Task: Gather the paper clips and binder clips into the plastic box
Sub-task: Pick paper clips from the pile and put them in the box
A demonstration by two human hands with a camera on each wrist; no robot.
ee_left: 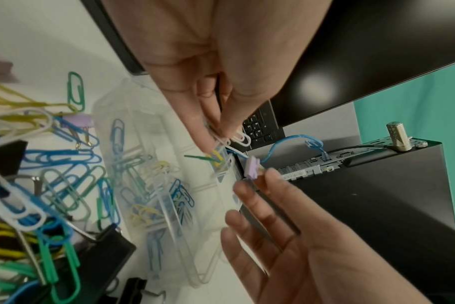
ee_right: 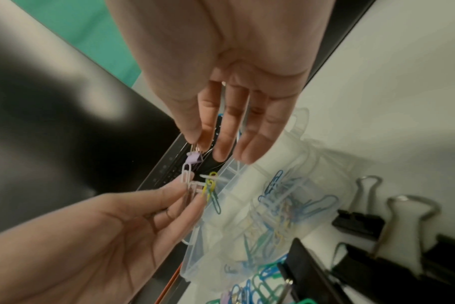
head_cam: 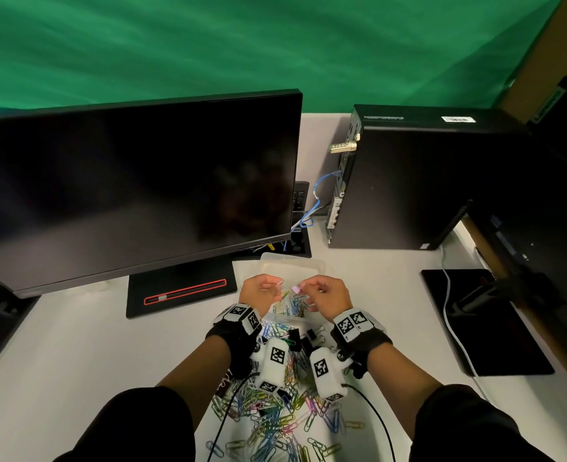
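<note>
Left hand (head_cam: pixel 259 290) pinches white paper clips (ee_left: pixel 237 139); right hand (head_cam: pixel 326 294) pinches a purple binder clip (ee_right: pixel 193 158). Both at frame centre above the clear plastic box (head_cam: pixel 292 265); loose clips (head_cam: pixel 275 415) heaped lower centre

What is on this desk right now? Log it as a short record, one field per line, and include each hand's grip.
left hand: grip pinches a tangle of paper clips above the box
right hand: grip pinches a small lilac binder clip by its wire handle
plastic box: clear, open, already holding some paper clips
loose pile: coloured paper clips on the desk, near the person
black binder clips: on the desk beside the box
monitor: dark, behind the box to the left
</note>
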